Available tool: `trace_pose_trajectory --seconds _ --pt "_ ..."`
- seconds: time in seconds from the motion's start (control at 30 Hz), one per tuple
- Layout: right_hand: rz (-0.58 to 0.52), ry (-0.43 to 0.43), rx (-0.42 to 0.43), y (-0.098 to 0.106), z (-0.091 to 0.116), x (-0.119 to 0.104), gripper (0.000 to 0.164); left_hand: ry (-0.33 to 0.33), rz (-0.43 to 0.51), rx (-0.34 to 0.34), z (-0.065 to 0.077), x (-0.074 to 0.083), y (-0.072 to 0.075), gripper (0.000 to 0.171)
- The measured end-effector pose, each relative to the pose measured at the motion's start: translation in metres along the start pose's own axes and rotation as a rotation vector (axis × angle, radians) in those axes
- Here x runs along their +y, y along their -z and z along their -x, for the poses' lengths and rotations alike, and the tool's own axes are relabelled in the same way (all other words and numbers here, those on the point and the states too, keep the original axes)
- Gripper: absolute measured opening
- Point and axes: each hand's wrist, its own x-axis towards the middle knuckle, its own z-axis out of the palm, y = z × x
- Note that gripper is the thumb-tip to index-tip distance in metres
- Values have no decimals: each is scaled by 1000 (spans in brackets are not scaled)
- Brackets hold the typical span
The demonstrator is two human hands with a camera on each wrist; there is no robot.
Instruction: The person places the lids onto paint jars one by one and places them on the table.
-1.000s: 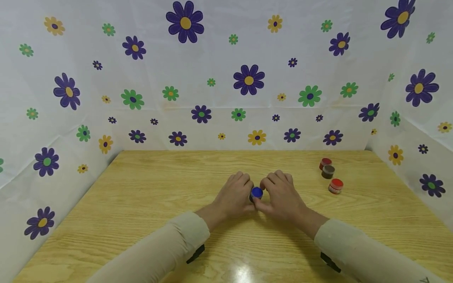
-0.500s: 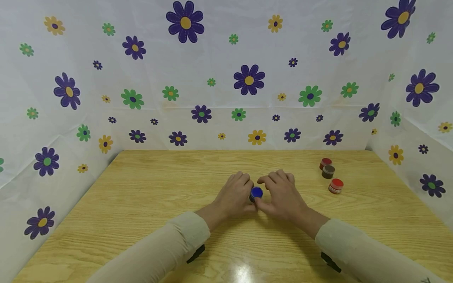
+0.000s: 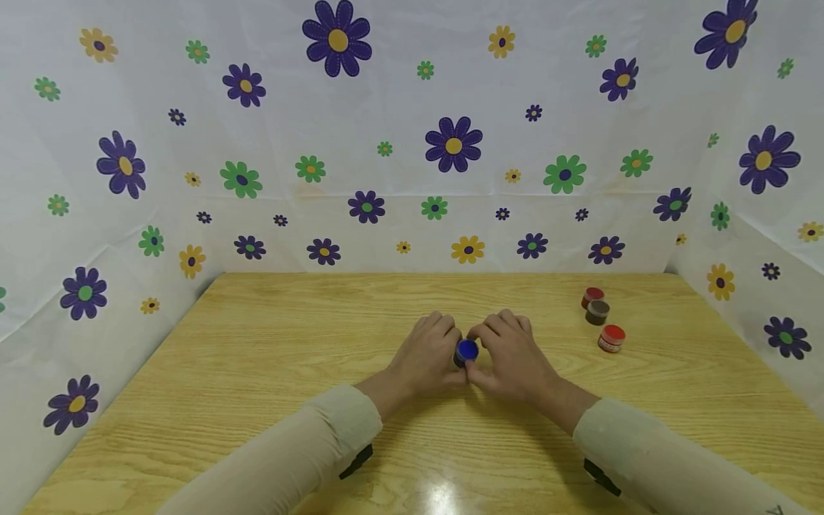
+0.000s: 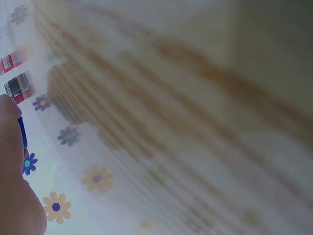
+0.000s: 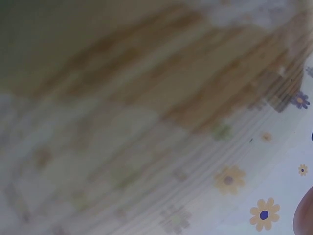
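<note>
A small jar (image 3: 466, 350) with a bright blue lid stands between both hands near the middle of the table in the head view. My left hand (image 3: 423, 354) grips the jar's body from the left, its fingers curled around the far side. From the right, my right hand (image 3: 511, 354) pinches the lid, thumb at the near edge and index finger at the far edge. A sliver of blue lid (image 4: 22, 132) shows past the left hand (image 4: 17, 181) at the edge of the left wrist view. Only a fingertip of the right hand (image 5: 304, 215) appears in the right wrist view.
On the right of the wooden table (image 3: 290, 322) stand a dark red-lidded jar (image 3: 592, 297), a dark brown jar (image 3: 597, 312) just before it, and a bright red-lidded jar (image 3: 611, 338) nearer. A flower-printed white cloth (image 3: 393, 93) encloses the table's back and sides.
My right index finger lifts off the lid's far edge half a second ago and now lies back against it. The thumb shifts slightly; the left hand and jar stay in place.
</note>
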Motion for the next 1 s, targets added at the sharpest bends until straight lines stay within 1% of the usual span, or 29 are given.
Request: trace_pose_trajectory --seconds 0.3,0.77,1.0 --pt "17 27 13 -1 -1 1 27 0 -15 -5 0 0 1 43" --pt "19 2 2 -1 -1 0 29 -12 -4 1 1 -2 -2 45" --pt "15 16 8 -2 -2 -1 28 -1 -8 -19 1 -1 0 45"
